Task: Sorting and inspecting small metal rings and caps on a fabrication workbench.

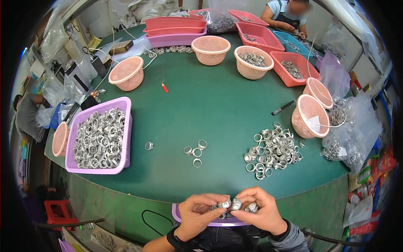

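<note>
Near the table's front edge, my left hand (196, 213) is closed, pinching a silver-coloured metal ring (226, 204) between thumb and fingers. Close beside it, my right hand (265, 213) holds another thick-topped ring (236, 204) in its fingertips, with a further ring (252, 207) tucked between the fingers. Below both hands is a purple tray (176, 213), mostly hidden by them, with some rings showing inside. On the green table (176, 113), a loose heap of rings (273, 153) lies to the right. A few rings (197, 152) lie in the middle, and a single ring (149, 146) farther left.
A purple basket (128, 113) full of rings stands at left. Peach baskets (210, 49) and red trays (289, 80) line the far side. A marker (283, 108) and a small red tool (165, 87) lie on the table. Another person (283, 19) sits far right.
</note>
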`<action>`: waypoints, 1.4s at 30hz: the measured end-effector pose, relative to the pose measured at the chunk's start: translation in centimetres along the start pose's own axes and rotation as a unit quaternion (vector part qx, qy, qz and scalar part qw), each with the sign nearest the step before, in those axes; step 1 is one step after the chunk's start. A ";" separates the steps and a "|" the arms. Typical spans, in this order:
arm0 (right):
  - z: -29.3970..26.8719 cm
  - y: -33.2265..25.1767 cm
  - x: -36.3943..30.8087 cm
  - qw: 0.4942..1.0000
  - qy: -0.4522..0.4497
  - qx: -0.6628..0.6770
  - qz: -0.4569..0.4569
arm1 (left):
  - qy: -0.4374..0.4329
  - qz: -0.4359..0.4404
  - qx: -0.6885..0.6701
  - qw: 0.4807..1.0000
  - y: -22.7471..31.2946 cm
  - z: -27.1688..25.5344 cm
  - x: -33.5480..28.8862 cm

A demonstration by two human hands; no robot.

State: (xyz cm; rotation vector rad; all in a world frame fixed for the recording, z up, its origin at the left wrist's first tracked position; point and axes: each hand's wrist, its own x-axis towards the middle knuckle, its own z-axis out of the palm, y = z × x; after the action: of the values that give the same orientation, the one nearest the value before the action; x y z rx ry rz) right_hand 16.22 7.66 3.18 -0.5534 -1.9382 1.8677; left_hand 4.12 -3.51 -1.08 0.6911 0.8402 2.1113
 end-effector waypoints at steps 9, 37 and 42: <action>-2.6 2.8 -0.1 0.797 -0.095 0.520 0.293 | -0.172 0.166 0.431 0.870 1.3 2.2 2.1; 2.8 4.4 15.4 0.812 -0.087 -0.577 -0.031 | -0.049 -0.041 0.731 0.680 1.7 -4.7 4.8; 1.3 0.7 11.5 0.861 -0.132 -0.490 -0.024 | 0.021 0.012 0.479 0.877 2.1 -3.9 3.5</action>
State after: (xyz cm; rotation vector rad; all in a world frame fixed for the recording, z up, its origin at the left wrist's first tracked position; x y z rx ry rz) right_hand 5.83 12.74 2.49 -0.5090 -3.0006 0.8080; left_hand -1.49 -3.14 -1.28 1.1367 1.9401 1.6269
